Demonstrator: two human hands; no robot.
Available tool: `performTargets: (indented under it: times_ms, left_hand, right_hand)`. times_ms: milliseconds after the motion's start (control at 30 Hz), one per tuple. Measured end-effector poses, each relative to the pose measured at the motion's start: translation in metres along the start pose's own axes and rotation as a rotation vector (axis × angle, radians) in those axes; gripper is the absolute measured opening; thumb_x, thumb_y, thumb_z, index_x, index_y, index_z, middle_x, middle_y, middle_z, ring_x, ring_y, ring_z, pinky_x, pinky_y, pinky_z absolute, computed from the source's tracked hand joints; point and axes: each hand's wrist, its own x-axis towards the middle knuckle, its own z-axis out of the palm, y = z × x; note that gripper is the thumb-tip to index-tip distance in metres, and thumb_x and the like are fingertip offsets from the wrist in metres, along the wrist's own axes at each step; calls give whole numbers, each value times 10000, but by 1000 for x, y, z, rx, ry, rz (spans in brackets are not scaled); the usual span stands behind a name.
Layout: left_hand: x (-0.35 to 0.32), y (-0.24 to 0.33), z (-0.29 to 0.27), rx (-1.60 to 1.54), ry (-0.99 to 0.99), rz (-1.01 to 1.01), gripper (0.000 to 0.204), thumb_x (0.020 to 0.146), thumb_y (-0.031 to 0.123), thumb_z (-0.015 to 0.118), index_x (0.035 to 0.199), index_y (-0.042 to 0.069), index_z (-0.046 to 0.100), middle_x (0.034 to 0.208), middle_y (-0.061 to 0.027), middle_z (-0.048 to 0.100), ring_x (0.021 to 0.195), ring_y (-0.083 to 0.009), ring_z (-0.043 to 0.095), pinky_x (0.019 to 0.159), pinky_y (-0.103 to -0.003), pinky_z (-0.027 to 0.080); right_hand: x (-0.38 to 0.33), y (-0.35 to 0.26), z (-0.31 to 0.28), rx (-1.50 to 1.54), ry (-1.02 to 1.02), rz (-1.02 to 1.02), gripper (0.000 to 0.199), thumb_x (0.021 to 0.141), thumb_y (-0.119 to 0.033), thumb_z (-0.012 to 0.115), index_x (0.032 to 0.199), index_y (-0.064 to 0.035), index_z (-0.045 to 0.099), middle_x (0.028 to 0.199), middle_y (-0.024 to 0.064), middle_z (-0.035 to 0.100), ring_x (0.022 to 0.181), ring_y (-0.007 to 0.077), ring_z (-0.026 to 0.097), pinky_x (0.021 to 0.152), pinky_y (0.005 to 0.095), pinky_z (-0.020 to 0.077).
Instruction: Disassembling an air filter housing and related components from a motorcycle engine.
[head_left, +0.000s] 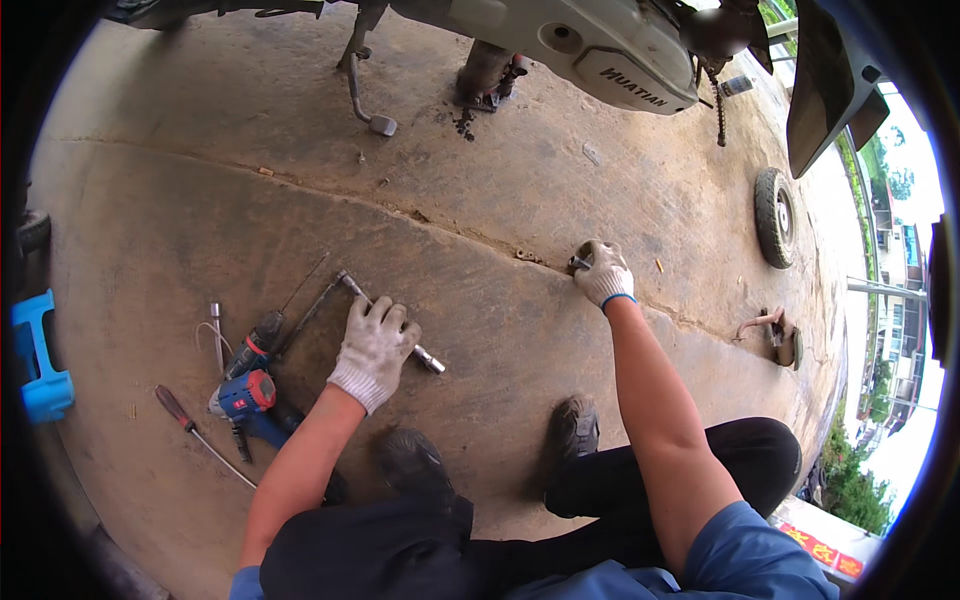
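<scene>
My left hand [376, 345], in a pale, soiled knit glove, is closed around the shaft of an L-shaped socket wrench [431, 361] at or just above the concrete floor. The wrench's long handle [312, 312] runs off toward the drill. Farther off and to the right, my gloved right hand [604, 272] pinches a small dark metal piece [577, 263] beside the crack in the floor. Its exact kind is hidden by the fingers. Left of my left hand lie a blue and red cordless drill [245, 393] with a long bit, a second socket tool [216, 325] and a screwdriver [176, 408].
A pale motorcycle [600, 45] stands across the far side, with a jack-like support [488, 85] beneath it and its stand [362, 100] hanging down. At right are a loose wheel [775, 218] and a curved metal part [782, 335]. A blue plastic object [42, 365] sits far left.
</scene>
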Motion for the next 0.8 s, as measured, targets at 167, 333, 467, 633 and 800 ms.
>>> performTargets:
  times_ms: [167,333,467,633,800]
  left_hand:
    - [-15,-35,7,24,-21,-125,115,958,187,636,1003,156,738,1326,-129,703,1385,-331,569,1221,-537,387]
    - [-119,-89,28,124,97,-253,138,929,178,634,911,101,748,1387,-188,674,1438,-369,524,1265,-672,286]
    - [-136,-78,28,152,98,-379,164,914,143,629,938,48,760,1431,-202,660,1475,-376,509,1288,-667,258]
    - [-127,-66,-8,197,16,-598,295,832,156,725,1091,46,814,1357,-182,692,1394,-369,569,1299,-643,256]
    - [-145,-82,-3,148,25,-656,304,833,118,722,1118,37,790,1351,-166,703,1362,-364,606,1291,-621,299]
  right_hand:
    - [-11,4,22,35,310,4,250,867,-151,729,1106,-100,782,1294,269,703,1204,442,692,1051,467,564]
    - [-43,-85,15,185,411,-126,198,919,-181,722,1082,-70,739,1216,243,731,1137,417,715,957,515,581]
    - [-102,-208,41,261,-58,-388,185,977,-222,675,1104,-86,677,1074,182,751,1049,377,738,931,510,594]
    - [-169,-311,126,415,-178,-674,371,974,-200,659,1302,-29,634,1234,229,729,1172,400,714,1040,471,568]
    - [-186,-321,120,513,-443,-976,458,980,-228,622,1375,5,626,1316,271,719,1275,416,680,1104,476,535]
